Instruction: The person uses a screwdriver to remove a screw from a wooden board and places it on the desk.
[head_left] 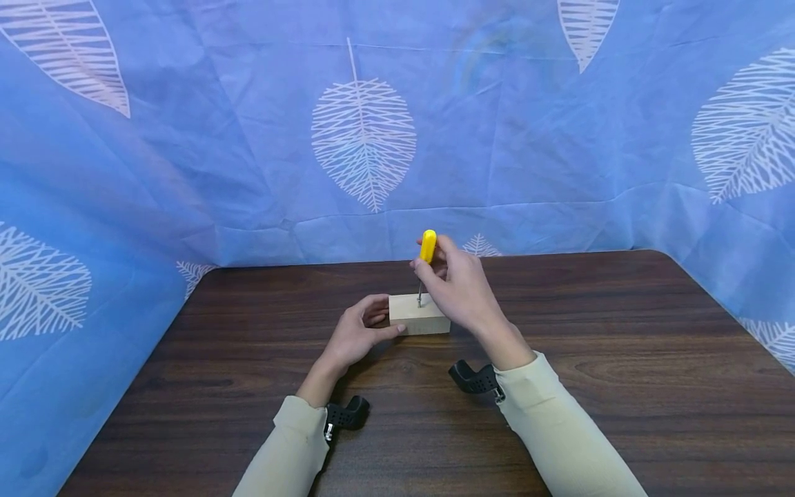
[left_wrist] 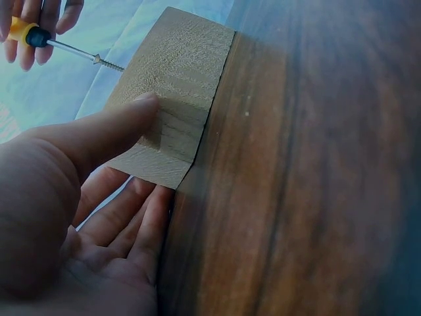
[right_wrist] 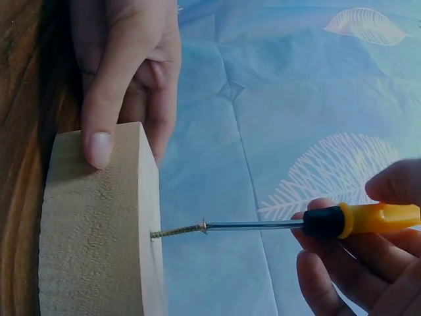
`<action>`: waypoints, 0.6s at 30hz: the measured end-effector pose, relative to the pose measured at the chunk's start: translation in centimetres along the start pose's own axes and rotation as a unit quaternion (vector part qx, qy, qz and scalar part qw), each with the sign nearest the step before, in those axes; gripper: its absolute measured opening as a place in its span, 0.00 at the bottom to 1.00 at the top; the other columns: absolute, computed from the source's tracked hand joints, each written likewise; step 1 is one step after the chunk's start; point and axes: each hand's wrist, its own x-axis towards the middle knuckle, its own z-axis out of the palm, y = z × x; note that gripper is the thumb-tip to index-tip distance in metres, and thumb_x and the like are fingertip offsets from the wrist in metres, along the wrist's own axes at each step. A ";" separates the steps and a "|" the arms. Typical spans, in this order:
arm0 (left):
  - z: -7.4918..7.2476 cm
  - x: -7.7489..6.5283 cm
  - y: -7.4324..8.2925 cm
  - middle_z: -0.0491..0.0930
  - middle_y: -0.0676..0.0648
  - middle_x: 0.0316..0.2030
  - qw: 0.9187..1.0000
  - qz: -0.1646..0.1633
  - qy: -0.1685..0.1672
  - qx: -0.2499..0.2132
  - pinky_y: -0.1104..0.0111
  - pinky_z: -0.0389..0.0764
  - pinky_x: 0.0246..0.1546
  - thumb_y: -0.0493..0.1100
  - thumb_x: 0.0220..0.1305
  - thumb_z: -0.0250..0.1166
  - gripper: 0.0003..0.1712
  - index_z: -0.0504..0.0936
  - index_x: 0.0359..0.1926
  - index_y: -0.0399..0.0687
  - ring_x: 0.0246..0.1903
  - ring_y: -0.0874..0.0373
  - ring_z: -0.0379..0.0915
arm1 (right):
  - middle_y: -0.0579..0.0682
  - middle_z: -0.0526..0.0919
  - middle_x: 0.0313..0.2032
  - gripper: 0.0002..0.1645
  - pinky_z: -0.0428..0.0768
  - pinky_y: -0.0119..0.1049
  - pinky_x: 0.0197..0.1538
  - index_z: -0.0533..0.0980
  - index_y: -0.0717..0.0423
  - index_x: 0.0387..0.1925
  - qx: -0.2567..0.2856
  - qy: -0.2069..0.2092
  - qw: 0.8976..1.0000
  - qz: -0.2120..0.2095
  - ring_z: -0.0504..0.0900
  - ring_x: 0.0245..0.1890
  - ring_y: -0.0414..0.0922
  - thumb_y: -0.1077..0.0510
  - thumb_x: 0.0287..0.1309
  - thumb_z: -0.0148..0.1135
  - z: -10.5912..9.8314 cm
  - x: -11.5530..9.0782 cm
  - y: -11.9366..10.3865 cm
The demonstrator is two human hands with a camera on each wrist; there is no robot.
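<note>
A blue cloth [head_left: 472,145] with white leaves hung behind the table [head_left: 248,359] and down both its sides, and the dark wood top spread out before you. Your pale sleeves [head_left: 571,428] reached in over it. Your right hand [head_left: 464,284] was up higher than your left hand [head_left: 355,339] and to its right. The block [head_left: 427,324] lay on the table near its middle, clamped in your left hand: the thumb pressed the side nearest you, and the fingers were round the left end. A black mount [head_left: 472,378] sat at each cuff. You had the screwdriver [head_left: 428,247] pinched by its yellow handle between right thumb and fingers, nearly upright over the block. Its tip met the head of the screw [right_wrist: 177,232], which stood in the block's top face, much of its thread showing.
</note>
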 end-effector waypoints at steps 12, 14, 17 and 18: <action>0.0 -0.1 0.0 0.80 0.41 0.69 1.000 0.002 0.001 0.000 0.46 0.77 0.75 0.45 0.69 0.77 0.36 0.76 0.74 0.50 0.71 0.40 0.76 | 0.49 0.85 0.44 0.22 0.82 0.39 0.41 0.84 0.49 0.64 -0.043 0.026 0.999 -0.011 0.82 0.38 0.47 0.45 0.78 0.65 0.2 0.0 0.2; 0.0 -0.1 0.0 0.80 0.41 0.69 1.000 0.001 0.001 0.000 0.46 0.77 0.75 0.45 0.69 0.77 0.36 0.76 0.75 0.50 0.71 0.41 0.76 | 0.50 0.84 0.44 0.23 0.82 0.38 0.42 0.83 0.50 0.66 -0.040 0.026 0.999 -0.009 0.82 0.39 0.47 0.46 0.77 0.65 0.1 0.0 0.2; 0.0 -0.1 0.0 0.80 0.41 0.69 1.000 0.000 0.001 -0.001 0.46 0.77 0.75 0.45 0.69 0.77 0.36 0.76 0.75 0.50 0.71 0.40 0.76 | 0.51 0.86 0.45 0.25 0.85 0.39 0.42 0.79 0.51 0.69 -0.027 0.027 0.999 -0.001 0.85 0.39 0.47 0.48 0.76 0.67 0.1 0.0 0.2; 0.0 -0.1 0.0 0.80 0.41 0.69 1.000 0.000 0.001 -0.002 0.46 0.77 0.75 0.45 0.69 0.77 0.36 0.76 0.75 0.50 0.71 0.40 0.76 | 0.52 0.88 0.46 0.26 0.86 0.39 0.42 0.78 0.52 0.68 -0.021 0.029 0.999 0.002 0.86 0.39 0.47 0.49 0.76 0.67 0.0 0.0 0.2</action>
